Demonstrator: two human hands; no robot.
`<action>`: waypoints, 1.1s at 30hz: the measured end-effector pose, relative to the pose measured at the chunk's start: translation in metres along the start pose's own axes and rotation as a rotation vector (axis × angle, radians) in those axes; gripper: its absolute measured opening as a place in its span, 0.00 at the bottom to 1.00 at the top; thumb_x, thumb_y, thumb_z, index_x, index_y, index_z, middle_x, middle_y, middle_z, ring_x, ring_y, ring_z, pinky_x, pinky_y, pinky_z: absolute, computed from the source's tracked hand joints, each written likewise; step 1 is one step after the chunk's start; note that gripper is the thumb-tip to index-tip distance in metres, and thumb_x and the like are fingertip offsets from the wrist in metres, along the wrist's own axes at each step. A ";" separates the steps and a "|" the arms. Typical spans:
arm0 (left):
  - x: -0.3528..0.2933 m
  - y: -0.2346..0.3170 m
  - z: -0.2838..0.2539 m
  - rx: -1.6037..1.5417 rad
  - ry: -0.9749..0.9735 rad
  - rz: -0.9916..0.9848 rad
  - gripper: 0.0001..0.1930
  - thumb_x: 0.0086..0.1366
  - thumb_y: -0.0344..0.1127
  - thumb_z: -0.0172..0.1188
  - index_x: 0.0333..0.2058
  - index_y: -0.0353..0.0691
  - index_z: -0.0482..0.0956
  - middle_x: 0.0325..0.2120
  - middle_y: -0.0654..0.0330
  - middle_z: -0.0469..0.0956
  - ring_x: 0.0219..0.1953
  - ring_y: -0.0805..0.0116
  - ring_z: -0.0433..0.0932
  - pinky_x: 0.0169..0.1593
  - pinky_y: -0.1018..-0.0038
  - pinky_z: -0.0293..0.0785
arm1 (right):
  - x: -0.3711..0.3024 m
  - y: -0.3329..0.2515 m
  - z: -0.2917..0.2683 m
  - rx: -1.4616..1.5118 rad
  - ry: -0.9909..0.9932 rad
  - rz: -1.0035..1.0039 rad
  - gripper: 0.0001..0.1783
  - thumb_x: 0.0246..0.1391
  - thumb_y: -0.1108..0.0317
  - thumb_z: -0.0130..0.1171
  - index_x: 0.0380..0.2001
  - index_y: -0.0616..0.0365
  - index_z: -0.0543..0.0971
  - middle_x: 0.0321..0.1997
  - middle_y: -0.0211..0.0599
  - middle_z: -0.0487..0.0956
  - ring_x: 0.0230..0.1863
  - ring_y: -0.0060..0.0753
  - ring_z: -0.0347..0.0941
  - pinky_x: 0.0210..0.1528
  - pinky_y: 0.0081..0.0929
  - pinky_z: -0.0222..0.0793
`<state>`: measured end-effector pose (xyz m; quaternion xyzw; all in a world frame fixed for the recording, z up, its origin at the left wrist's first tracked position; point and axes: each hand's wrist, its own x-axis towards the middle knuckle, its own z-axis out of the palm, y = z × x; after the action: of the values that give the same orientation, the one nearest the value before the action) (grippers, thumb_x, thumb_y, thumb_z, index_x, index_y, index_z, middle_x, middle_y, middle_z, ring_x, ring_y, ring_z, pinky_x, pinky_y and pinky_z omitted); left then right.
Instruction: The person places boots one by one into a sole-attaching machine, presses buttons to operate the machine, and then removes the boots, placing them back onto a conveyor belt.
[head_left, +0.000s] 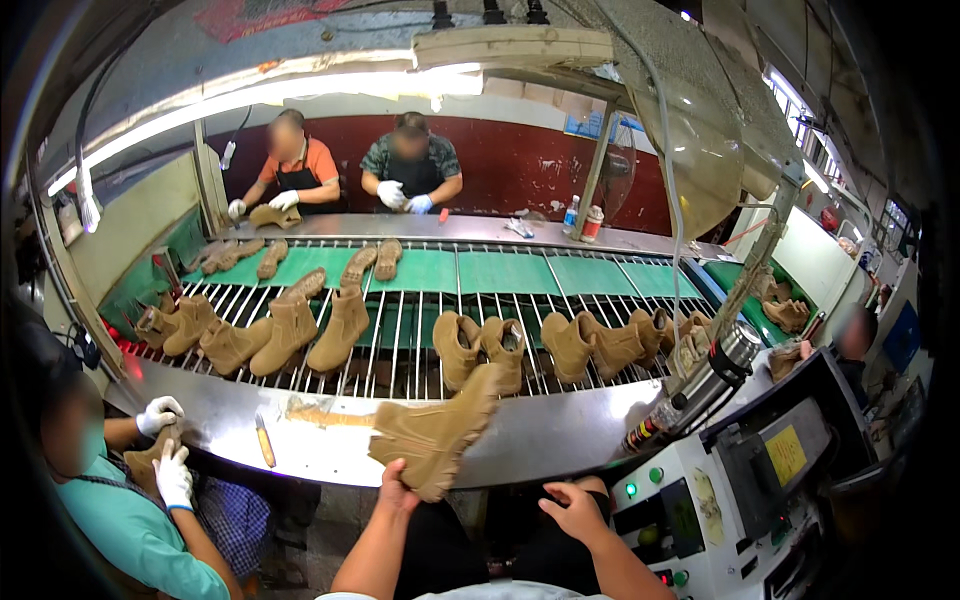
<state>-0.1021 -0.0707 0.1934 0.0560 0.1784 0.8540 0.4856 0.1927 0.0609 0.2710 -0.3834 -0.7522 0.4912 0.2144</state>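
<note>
My left hand (397, 488) is closed on a tan ankle boot (428, 432), gripping it near the heel end of its thick sole. The boot is held tilted over the front edge of the metal table (340, 455), its sole facing right and its toe pointing up and away. To the right, my right hand (575, 510) hovers above my lap with fingers loosely apart and nothing in them. It is nearest to a white machine (740, 500) with green lit buttons and a dark raised part.
Beyond the table runs a rod conveyor holding several tan boots (340, 328) and a green belt with soles (388, 258). A knife (265, 440) lies at front left. A steel flask (735, 350) stands right. Gloved co-workers (185, 530) sit at left and across.
</note>
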 end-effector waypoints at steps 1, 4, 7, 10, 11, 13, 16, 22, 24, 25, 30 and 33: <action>0.015 0.017 -0.013 0.027 0.019 0.046 0.37 0.48 0.40 0.62 0.57 0.36 0.62 0.53 0.50 0.69 0.55 0.49 0.68 0.60 0.52 0.63 | 0.006 0.029 -0.002 0.004 0.059 0.050 0.21 0.47 0.60 0.66 0.42 0.62 0.78 0.44 0.42 0.79 0.48 0.30 0.75 0.50 0.27 0.69; 0.062 0.065 -0.040 0.141 0.296 0.141 0.32 0.52 0.37 0.60 0.56 0.36 0.63 0.52 0.51 0.69 0.54 0.50 0.68 0.59 0.56 0.65 | -0.001 0.078 -0.019 -0.248 0.192 0.194 0.23 0.43 0.57 0.65 0.40 0.61 0.78 0.42 0.45 0.79 0.46 0.42 0.75 0.50 0.33 0.69; 0.148 0.110 -0.019 0.364 0.255 0.353 0.28 0.54 0.30 0.60 0.55 0.34 0.65 0.50 0.53 0.71 0.50 0.55 0.72 0.54 0.61 0.70 | 0.003 0.108 -0.023 -0.497 0.241 0.417 0.43 0.39 0.49 0.65 0.57 0.59 0.64 0.56 0.55 0.66 0.58 0.54 0.63 0.59 0.42 0.61; 0.225 0.115 0.003 0.736 0.350 0.490 0.23 0.52 0.30 0.63 0.47 0.32 0.72 0.42 0.55 0.77 0.42 0.63 0.76 0.47 0.69 0.71 | 0.011 0.145 -0.013 -0.560 0.316 0.447 0.53 0.36 0.44 0.67 0.61 0.62 0.57 0.60 0.60 0.61 0.60 0.59 0.59 0.61 0.45 0.58; 0.248 0.117 -0.005 0.871 0.363 0.563 0.22 0.51 0.30 0.65 0.46 0.31 0.73 0.39 0.56 0.78 0.39 0.64 0.77 0.45 0.70 0.71 | 0.016 0.153 -0.008 -0.604 0.314 0.473 0.55 0.35 0.42 0.67 0.61 0.64 0.56 0.60 0.60 0.61 0.60 0.59 0.58 0.61 0.44 0.57; 0.277 0.100 -0.029 0.949 0.467 0.511 0.24 0.48 0.32 0.67 0.44 0.32 0.73 0.38 0.54 0.79 0.40 0.63 0.77 0.46 0.70 0.71 | 0.026 0.161 -0.001 -0.695 0.325 0.544 0.59 0.33 0.38 0.67 0.61 0.67 0.55 0.61 0.61 0.60 0.61 0.59 0.58 0.62 0.44 0.57; 0.286 0.063 -0.068 1.345 0.483 0.672 0.26 0.46 0.34 0.69 0.45 0.33 0.72 0.40 0.53 0.78 0.43 0.59 0.77 0.48 0.68 0.71 | 0.053 0.163 -0.009 -0.667 0.327 0.677 0.65 0.30 0.34 0.67 0.62 0.69 0.53 0.59 0.60 0.63 0.60 0.56 0.61 0.59 0.42 0.60; 0.286 0.032 -0.056 1.396 0.442 0.609 0.23 0.48 0.32 0.69 0.43 0.34 0.73 0.38 0.53 0.79 0.41 0.61 0.78 0.47 0.68 0.70 | 0.097 0.131 -0.020 -0.728 0.214 0.862 0.54 0.32 0.38 0.66 0.57 0.64 0.63 0.57 0.52 0.67 0.58 0.53 0.64 0.58 0.42 0.63; 0.291 0.040 -0.063 1.360 0.395 0.576 0.24 0.48 0.32 0.69 0.44 0.33 0.72 0.39 0.53 0.78 0.42 0.62 0.77 0.47 0.69 0.70 | 0.102 0.127 -0.019 -0.735 0.199 0.904 0.50 0.33 0.38 0.66 0.55 0.62 0.65 0.55 0.49 0.68 0.58 0.52 0.65 0.56 0.43 0.64; 0.294 0.043 -0.068 1.330 0.361 0.567 0.24 0.48 0.31 0.69 0.44 0.32 0.72 0.40 0.53 0.78 0.42 0.61 0.77 0.47 0.69 0.70 | 0.104 0.124 -0.022 -0.732 0.196 0.899 0.49 0.33 0.38 0.66 0.54 0.62 0.66 0.55 0.49 0.68 0.57 0.51 0.65 0.56 0.42 0.64; 0.279 0.050 -0.057 1.553 0.397 0.503 0.27 0.48 0.35 0.69 0.46 0.34 0.72 0.42 0.51 0.78 0.45 0.55 0.77 0.50 0.66 0.69 | 0.095 0.127 -0.019 -0.713 0.196 0.888 0.46 0.36 0.37 0.63 0.53 0.60 0.68 0.55 0.48 0.68 0.56 0.50 0.66 0.56 0.41 0.64; 0.254 0.049 -0.041 1.834 0.526 0.419 0.29 0.46 0.40 0.68 0.48 0.37 0.73 0.47 0.46 0.74 0.51 0.48 0.71 0.52 0.61 0.67 | 0.090 0.126 -0.019 -0.706 0.205 0.891 0.46 0.36 0.36 0.62 0.53 0.59 0.68 0.56 0.47 0.68 0.57 0.49 0.66 0.56 0.41 0.64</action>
<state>-0.2853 0.1120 0.1526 0.2502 0.8626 0.4381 0.0366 0.1969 0.1711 0.1600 -0.7571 -0.6119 0.2136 -0.0825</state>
